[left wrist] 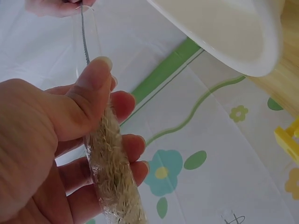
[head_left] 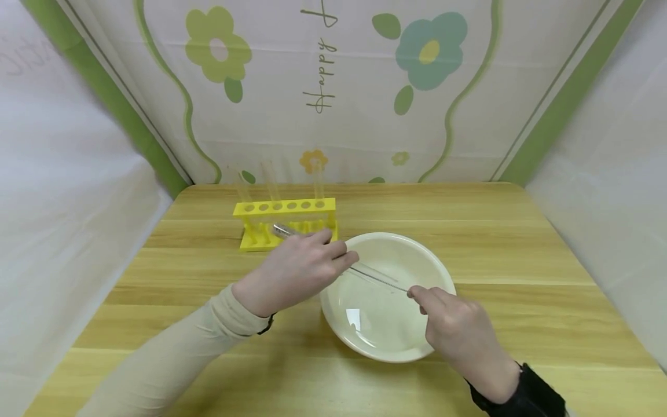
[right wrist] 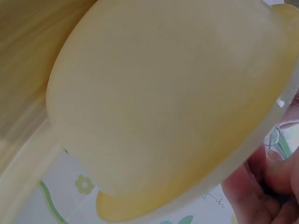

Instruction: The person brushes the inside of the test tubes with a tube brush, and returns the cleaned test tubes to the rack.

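Note:
Over the basin [head_left: 375,327], my left hand [head_left: 299,269] grips a clear glass test tube [left wrist: 88,42] that lies slanted across its fingers. Inside the tube's closed end sit the pale bristles of a test tube brush [left wrist: 114,172]. The brush's twisted wire handle [head_left: 383,281] runs out of the tube's mouth toward the right. My right hand [head_left: 461,324] pinches the end of that wire above the basin's right rim. In the right wrist view the basin's outer wall [right wrist: 163,93] fills most of the picture, and the right hand [right wrist: 266,186] shows only at the edge.
Behind the left hand stands a yellow test tube rack [head_left: 283,207] with three clear tubes [head_left: 273,185] upright in it. The basin, cream white, holds clear liquid and rests on the wooden table [head_left: 495,231]. A flowered cloth [head_left: 344,127] hangs at the back.

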A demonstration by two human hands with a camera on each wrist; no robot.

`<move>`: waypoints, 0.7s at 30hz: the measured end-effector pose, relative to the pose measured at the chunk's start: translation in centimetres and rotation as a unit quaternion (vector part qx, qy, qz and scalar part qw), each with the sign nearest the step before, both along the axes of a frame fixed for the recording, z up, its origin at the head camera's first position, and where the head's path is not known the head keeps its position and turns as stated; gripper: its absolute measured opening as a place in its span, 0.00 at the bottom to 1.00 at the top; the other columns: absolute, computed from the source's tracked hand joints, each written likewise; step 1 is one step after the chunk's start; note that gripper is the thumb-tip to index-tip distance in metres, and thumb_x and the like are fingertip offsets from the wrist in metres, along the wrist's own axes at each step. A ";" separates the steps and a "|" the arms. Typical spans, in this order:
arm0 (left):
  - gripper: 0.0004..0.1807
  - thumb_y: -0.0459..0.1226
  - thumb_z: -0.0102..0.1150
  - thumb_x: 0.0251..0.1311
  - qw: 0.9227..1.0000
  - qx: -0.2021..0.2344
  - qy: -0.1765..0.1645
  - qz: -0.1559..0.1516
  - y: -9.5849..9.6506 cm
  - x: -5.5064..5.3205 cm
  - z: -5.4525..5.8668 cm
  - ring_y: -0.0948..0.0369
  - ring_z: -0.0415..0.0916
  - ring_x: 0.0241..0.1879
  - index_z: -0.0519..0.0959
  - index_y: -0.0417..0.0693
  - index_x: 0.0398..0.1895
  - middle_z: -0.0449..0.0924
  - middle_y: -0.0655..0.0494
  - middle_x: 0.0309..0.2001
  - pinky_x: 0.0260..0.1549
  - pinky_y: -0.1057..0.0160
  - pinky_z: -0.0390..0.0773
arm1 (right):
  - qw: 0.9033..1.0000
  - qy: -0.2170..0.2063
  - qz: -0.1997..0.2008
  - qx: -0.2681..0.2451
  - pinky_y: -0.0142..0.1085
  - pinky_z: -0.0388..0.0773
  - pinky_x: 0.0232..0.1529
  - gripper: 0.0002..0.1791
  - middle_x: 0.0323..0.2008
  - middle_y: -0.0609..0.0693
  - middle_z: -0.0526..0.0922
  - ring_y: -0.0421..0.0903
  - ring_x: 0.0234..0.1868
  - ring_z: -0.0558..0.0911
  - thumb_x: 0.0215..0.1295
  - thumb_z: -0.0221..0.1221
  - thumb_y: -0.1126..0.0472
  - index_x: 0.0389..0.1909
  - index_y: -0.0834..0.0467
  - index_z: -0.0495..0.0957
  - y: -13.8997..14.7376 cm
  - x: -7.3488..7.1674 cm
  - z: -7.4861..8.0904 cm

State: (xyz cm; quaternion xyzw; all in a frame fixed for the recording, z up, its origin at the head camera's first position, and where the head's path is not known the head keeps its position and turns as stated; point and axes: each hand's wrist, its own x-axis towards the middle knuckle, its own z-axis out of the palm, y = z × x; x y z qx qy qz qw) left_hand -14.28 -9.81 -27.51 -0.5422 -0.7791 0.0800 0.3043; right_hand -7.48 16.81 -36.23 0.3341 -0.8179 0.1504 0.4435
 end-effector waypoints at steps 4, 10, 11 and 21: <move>0.13 0.22 0.59 0.56 1.000 -0.001 -0.009 -0.002 -0.3 0.0 0.1 0.61 0.62 0.21 0.82 0.46 0.39 0.73 0.59 0.25 0.13 0.71 0.61 | 0.999 -0.049 0.010 0.003 0.26 0.67 0.12 0.22 0.22 0.46 0.80 0.36 0.16 0.74 0.57 0.34 0.74 0.33 0.63 0.79 0.4 0.3 0.1; 0.14 0.22 0.60 0.56 1.000 0.001 -0.019 0.002 -0.6 0.0 0.3 0.61 0.64 0.22 0.83 0.47 0.40 0.74 0.59 0.25 0.12 0.70 0.62 | 0.994 -0.102 0.033 -0.011 0.27 0.75 0.19 0.21 0.24 0.46 0.81 0.35 0.19 0.74 0.54 0.37 0.76 0.35 0.63 0.80 1.0 0.6 0.4; 0.14 0.22 0.61 0.56 1.000 0.001 -0.020 0.003 -0.6 0.0 0.3 0.61 0.64 0.23 0.83 0.47 0.41 0.74 0.59 0.26 0.12 0.70 0.62 | 0.994 -0.106 0.037 -0.015 0.27 0.75 0.19 0.21 0.24 0.46 0.81 0.35 0.19 0.73 0.54 0.39 0.76 0.35 0.63 0.80 1.1 0.7 0.5; 0.08 0.30 0.66 0.60 1.000 0.007 -0.014 0.012 -1.1 -0.3 0.5 0.60 0.69 0.24 0.83 0.49 0.41 0.78 0.59 0.30 0.11 0.70 0.64 | 0.988 -0.132 0.059 -0.051 0.25 0.77 0.23 0.16 0.27 0.49 0.86 0.37 0.20 0.78 0.51 0.48 0.76 0.35 0.64 0.83 1.9 1.0 0.4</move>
